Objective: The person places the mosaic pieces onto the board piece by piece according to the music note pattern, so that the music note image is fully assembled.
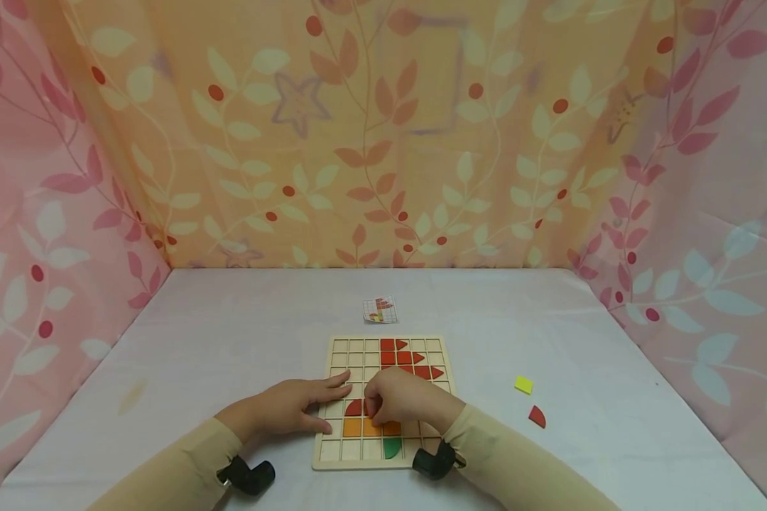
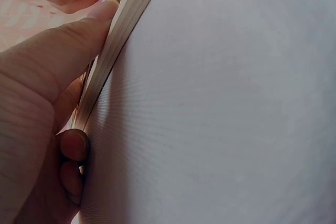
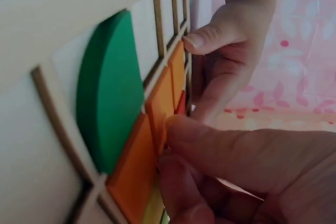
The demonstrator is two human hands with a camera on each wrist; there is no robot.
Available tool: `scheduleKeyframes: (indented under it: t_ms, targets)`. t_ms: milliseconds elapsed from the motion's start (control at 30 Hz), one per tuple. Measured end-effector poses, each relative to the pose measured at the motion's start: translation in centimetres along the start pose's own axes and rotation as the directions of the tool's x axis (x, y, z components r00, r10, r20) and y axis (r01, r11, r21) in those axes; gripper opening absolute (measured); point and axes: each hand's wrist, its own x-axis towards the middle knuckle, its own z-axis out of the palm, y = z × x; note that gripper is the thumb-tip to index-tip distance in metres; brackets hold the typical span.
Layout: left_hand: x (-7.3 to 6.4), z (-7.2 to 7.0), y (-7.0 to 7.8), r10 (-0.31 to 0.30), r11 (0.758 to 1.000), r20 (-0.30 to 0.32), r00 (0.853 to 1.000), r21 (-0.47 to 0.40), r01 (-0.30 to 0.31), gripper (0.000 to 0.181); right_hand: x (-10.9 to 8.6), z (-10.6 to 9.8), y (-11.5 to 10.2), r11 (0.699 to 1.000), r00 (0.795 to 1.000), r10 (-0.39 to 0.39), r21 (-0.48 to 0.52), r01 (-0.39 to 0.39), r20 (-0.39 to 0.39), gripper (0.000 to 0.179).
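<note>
A wooden grid board (image 1: 332,454) lies on the table, holding flat coloured tiles. My left hand (image 1: 287,404) rests on its left edge, fingers stretched over the grid; in the left wrist view the thumb (image 2: 79,38) presses the board's rim (image 2: 113,40). My right hand (image 1: 399,399) pinches at a cell above the middle orange square (image 3: 159,103), thumb against index finger. The tile at those fingertips is mostly hidden, its kind unclear. Close by are a red quarter-circle (image 1: 354,407), another orange square (image 1: 352,427) and a green quarter-circle (image 1: 392,447).
Red squares (image 1: 387,344) and red triangles (image 1: 401,344) fill part of the upper grid. A small pattern card (image 1: 380,310) lies behind the board. To the right lie a loose yellow square (image 1: 523,385) and a loose red quarter-circle (image 1: 537,416). Patterned cloth (image 1: 371,142) encloses the table.
</note>
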Motion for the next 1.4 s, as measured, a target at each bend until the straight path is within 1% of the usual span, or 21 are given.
scheduleKeyframes:
  t_ms: [133, 200, 300, 433, 533, 600, 700, 867, 1000, 1100, 1267, 1333, 1400]
  targets:
    - [0.1, 0.1, -0.1, -0.022, 1.000, 0.005, 1.000, -0.007, 0.022, 0.071, -0.4, -0.8, 1.0, 0.999, 1.000, -0.020, 0.026, 0.021, -0.023, 0.015]
    - [0.2, 0.2, -0.1, -0.022, 1.000, 0.004, 1.000, -0.009, 0.022, 0.071, -0.8, -1.4, 1.8, 0.998, 0.999, -0.033, 0.045, 0.035, -0.043, 0.013]
    - [0.2, 0.2, -0.1, -0.025, 1.000, 0.007, 1.000, -0.011, 0.025, 0.071, -1.5, -2.6, 3.2, 0.997, 0.997, -0.025, 0.076, 0.031, -0.078, 0.010]
    - [0.2, 0.2, 0.0, -0.036, 0.999, 0.012, 0.999, -0.020, 0.036, 0.071, -2.8, -4.0, 5.5, 0.994, 0.992, 0.026, 0.110, -0.012, -0.121, 0.007]
    - [0.2, 0.1, 0.1, -0.047, 0.999, 0.014, 0.999, -0.024, 0.047, 0.071, -3.9, -4.8, 7.2, 0.987, 0.985, 0.097, 0.138, -0.077, -0.143, 0.007]
    - [0.2, 0.1, 0.2, -0.058, 0.998, 0.017, 0.998, -0.023, 0.058, 0.071, -4.7, -5.4, 8.4, 0.981, 0.976, 0.149, 0.147, -0.126, -0.156, 0.007]
    - [0.2, 0.2, 0.1, -0.065, 0.998, 0.018, 0.998, -0.018, 0.065, 0.071, -6.0, -6.3, 10.1, 0.962, 0.958, 0.237, 0.178, -0.208, -0.163, 0.006]
    - [0.3, 0.2, 0.0, -0.074, 0.997, 0.018, 0.997, -0.014, 0.074, 0.071, -8.2, -7.6, 13.1, 0.931, 0.925, 0.338, 0.207, -0.301, -0.176, 0.005]
    - [0.3, 0.2, 0.0, -0.077, 0.997, 0.021, 0.997, -0.012, 0.077, 0.071, -9.7, -8.1, 15.0, 0.916, 0.905, 0.382, 0.211, -0.343, -0.187, 0.005]
    - [0.2, 0.1, 0.1, -0.077, 0.997, 0.024, 0.997, -0.011, 0.077, 0.071, -10.6, -8.3, 16.2, 0.907, 0.898, 0.401, 0.214, -0.362, -0.180, 0.007]
    - [0.2, 0.0, 0.2, -0.073, 0.997, 0.025, 0.997, -0.005, 0.073, 0.071, -11.6, -7.9, 17.7, 0.876, 0.872, 0.461, 0.242, -0.418, -0.162, 0.019]
    - [0.2, 0.0, 0.2, -0.070, 0.998, 0.025, 0.997, -0.001, 0.070, 0.071, -11.9, -7.7, 18.2, 0.866, 0.865, 0.476, 0.256, -0.431, -0.155, 0.023]
    - [0.3, 0.1, 0.2, -0.067, 0.998, 0.025, 0.997, 0.002, 0.067, 0.071, -12.1, -7.5, 18.6, 0.859, 0.865, 0.483, 0.270, -0.436, -0.138, 0.023]
